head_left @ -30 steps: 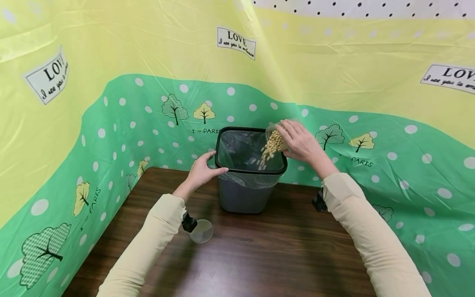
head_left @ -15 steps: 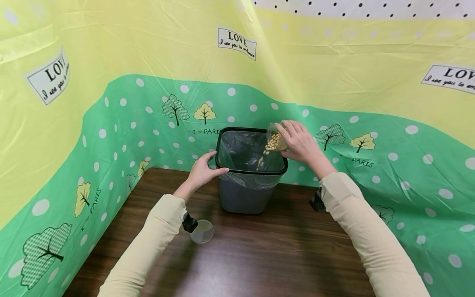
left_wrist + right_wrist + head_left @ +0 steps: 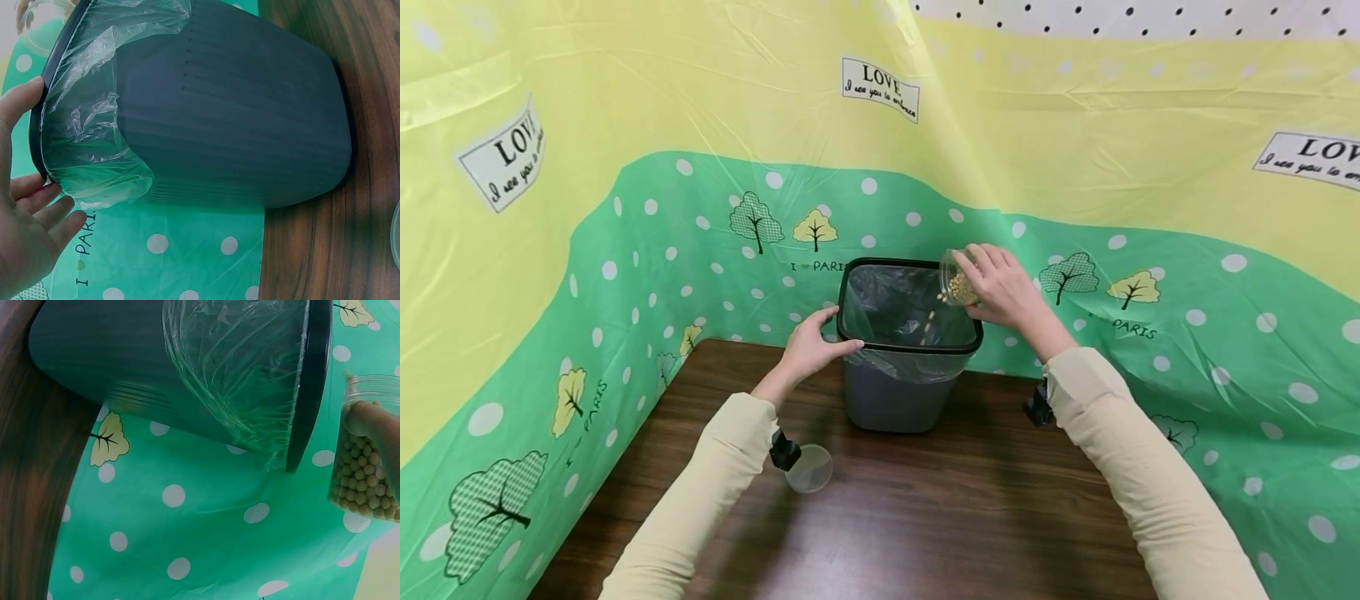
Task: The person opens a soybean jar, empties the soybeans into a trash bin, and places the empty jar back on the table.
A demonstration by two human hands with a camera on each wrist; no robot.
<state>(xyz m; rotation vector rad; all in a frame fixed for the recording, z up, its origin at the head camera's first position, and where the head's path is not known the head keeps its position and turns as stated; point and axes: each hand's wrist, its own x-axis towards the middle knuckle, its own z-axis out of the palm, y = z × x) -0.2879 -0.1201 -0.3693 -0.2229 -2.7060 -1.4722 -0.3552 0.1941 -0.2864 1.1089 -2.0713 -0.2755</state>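
Note:
A grey trash can (image 3: 897,400) with a black rim and a clear plastic liner stands upright on the wooden table. My left hand (image 3: 807,348) holds its near left corner, thumb on the front of the rim and fingertips at the side, as the left wrist view also shows. Over the right side of the opening, my right hand (image 3: 1009,290) grips a clear plastic jar (image 3: 337,487), tipped mouth toward the can. Soybeans (image 3: 361,478) lie along the jar's lower side, and a thin line of them drops into the liner. The can's bottom is hidden.
A round clear lid (image 3: 811,470) lies on the table (image 3: 880,517) beside my left wrist. Behind the can and along the left hangs a green and yellow printed plastic sheet (image 3: 760,283). The can stands close to it.
The stream of soybeans has thinned from a thick flow to a few beans, and fewer remain near the jar's mouth. My left hand keeps its place on the rim.

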